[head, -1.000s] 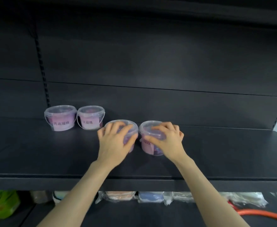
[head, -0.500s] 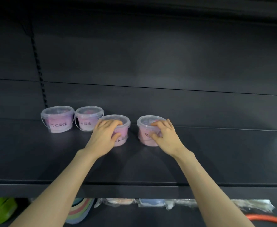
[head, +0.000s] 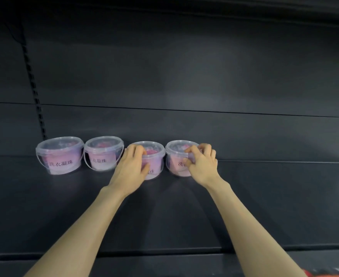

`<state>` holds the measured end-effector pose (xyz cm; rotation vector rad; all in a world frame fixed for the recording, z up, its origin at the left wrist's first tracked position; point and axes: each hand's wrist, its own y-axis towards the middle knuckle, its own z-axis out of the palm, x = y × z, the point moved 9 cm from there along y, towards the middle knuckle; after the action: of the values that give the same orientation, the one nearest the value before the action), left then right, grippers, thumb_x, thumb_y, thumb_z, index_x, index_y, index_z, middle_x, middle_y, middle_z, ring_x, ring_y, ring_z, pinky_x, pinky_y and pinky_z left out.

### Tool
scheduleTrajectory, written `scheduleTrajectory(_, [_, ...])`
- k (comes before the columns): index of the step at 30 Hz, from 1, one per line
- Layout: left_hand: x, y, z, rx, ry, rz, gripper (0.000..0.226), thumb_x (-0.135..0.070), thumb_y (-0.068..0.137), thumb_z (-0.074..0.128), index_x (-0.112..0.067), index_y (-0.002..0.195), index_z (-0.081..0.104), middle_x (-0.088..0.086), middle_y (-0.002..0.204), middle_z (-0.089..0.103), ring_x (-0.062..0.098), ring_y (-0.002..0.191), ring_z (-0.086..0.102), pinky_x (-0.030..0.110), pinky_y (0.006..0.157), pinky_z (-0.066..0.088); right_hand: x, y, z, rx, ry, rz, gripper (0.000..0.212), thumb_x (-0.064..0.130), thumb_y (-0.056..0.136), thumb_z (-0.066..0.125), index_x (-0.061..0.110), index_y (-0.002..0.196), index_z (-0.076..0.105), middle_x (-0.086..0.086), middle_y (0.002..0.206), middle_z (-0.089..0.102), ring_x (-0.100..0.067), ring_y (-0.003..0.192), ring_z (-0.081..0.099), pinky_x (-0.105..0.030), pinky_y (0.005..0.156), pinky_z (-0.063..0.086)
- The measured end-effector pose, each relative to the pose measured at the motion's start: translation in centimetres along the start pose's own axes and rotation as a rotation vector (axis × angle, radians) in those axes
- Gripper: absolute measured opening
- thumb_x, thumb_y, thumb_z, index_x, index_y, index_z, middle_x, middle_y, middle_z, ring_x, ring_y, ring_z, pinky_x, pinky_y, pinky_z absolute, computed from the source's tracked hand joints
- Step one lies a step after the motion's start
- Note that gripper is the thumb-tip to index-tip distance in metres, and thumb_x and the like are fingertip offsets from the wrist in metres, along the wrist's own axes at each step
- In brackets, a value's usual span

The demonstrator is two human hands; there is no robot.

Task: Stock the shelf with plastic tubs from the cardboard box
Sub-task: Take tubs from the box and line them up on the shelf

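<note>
Left hand (head: pixel 131 166) grips the third clear lidded plastic tub of pink-purple contents (head: pixel 154 156), fingers over the rim, thumb on the front wall; right hand (head: pixel 201 163) curls its fingers round the right side of the fourth matching tub (head: pixel 175 162), both tubs upright on the dark metal shelf (head: pixel 264 206). Left of the left hand stand the second tub (head: pixel 103 153) and the end tub (head: pixel 59 155), labels forward. Looks like final alignment: slide rather than lift, push back level with those two, close the gap between the hands, turn labels out (right one half hidden by fingers; cardboard box not in view).
</note>
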<state>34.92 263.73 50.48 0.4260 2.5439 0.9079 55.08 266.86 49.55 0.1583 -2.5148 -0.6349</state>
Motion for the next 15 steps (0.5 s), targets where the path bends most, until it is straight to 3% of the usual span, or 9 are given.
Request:
scheduleTrajectory(3, [-0.4, -0.4, 0.1, -0.062, 0.086, 0.004, 0.022, -0.009, 0.082, 0.064, -0.004, 0.1, 0.053, 0.015, 0.107, 0.057, 0.035, 0.099, 0.051, 0.048, 0.089, 0.042, -0.2, -0.1, 0.1, -0.04, -0.015, -0.032, 0.031, 0.031, 0.092, 0.053, 0.022, 0.122, 0.051, -0.006, 0.133, 0.035, -0.029, 0.12, 0.03, -0.042, 0.099, 0.034])
scheduleTrajectory(8, [-1.0, -0.7, 0.0, -0.08, 0.141, 0.039, 0.028, -0.002, 0.076, 0.071, 0.003, 0.1, 0.058, 0.021, 0.101, 0.062, 0.04, 0.095, 0.058, 0.049, 0.078, 0.048, -0.3, -0.4, 0.4, -0.061, -0.05, -0.058, 0.034, 0.028, 0.097, 0.045, 0.019, 0.13, 0.045, -0.008, 0.141, 0.033, -0.029, 0.122, 0.032, -0.044, 0.099, 0.037])
scheduleTrajectory(13, [-1.1, -0.6, 0.7, -0.043, 0.205, 0.05, 0.029, -0.004, 0.079, 0.068, 0.004, 0.106, 0.058, 0.02, 0.108, 0.061, 0.038, 0.104, 0.056, 0.049, 0.081, 0.05, 0.0, -0.7, 0.5, -0.056, -0.054, -0.069, 0.036, 0.025, 0.098, 0.042, 0.017, 0.134, 0.043, -0.009, 0.143, 0.031, -0.032, 0.125, 0.03, -0.045, 0.099, 0.037])
scheduleTrajectory(15, [-0.9, -0.5, 1.1, -0.003, 0.248, 0.02, 0.033, -0.009, 0.086, 0.061, 0.0, 0.117, 0.053, 0.017, 0.122, 0.055, 0.035, 0.119, 0.048, 0.045, 0.09, 0.045, 0.3, -0.6, 0.4, -0.041, -0.123, -0.068, 0.039, 0.028, 0.098, 0.042, 0.019, 0.136, 0.041, -0.01, 0.143, 0.031, -0.033, 0.123, 0.029, -0.044, 0.1, 0.036])
